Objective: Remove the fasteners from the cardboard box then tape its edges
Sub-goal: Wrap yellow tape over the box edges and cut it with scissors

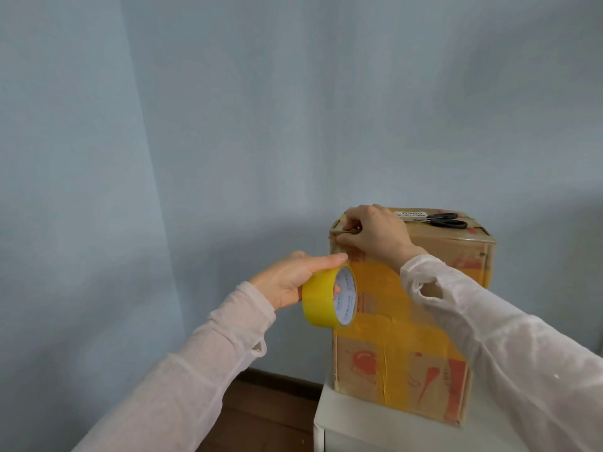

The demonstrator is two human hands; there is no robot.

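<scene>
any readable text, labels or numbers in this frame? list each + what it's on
"0960", middle digits uncertain: white label on top of the brown cardboard box; the smaller line beneath it is too blurred to read.
Blue print on the white inner core of the yellow tape roll: too small to read.
Red marks on the box front: pictograms only, no readable words.

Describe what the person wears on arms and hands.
The left sleeve and right sleeve are long, thin, sheer, pale, reaching the wrists; the right has a slit at its cuff. The left hand and right hand are bare: no gloves or rings visible.
</scene>
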